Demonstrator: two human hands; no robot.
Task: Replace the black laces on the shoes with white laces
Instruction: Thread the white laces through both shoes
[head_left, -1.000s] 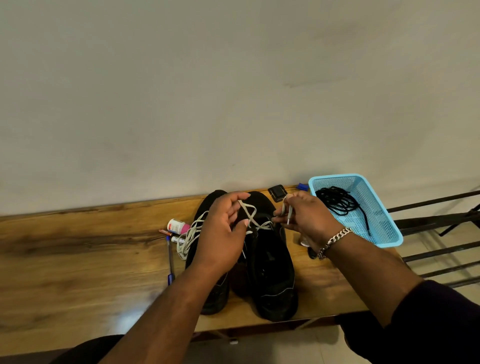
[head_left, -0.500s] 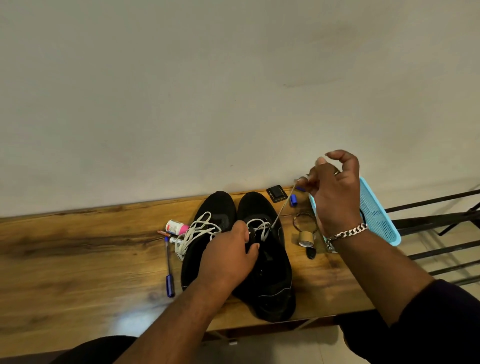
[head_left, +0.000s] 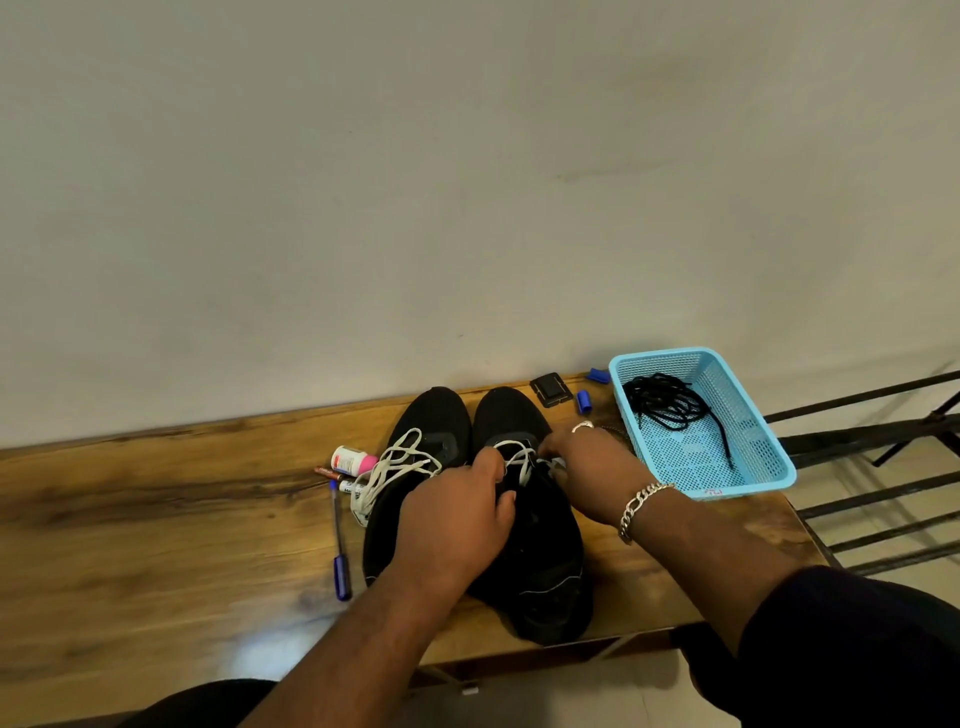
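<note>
right hand (head_left: 592, 470) has dropped from raised back onto the shoe (head_left: 535, 545), grip pinching white lace (head_left: 519, 457).

Left hand (head_left: 457, 514) and right hand (head_left: 592, 470) reach forward close together, both with fingers curled downward.

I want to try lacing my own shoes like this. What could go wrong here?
1. The loose white lace on the left shoe spills over the pens and small bottle; a tug might drag them about.
2. Both shoes' heels sit at the table's front edge, so the right shoe might slip off.
3. The right hand and left hand hide the eyelets, so one could get skipped.
</note>
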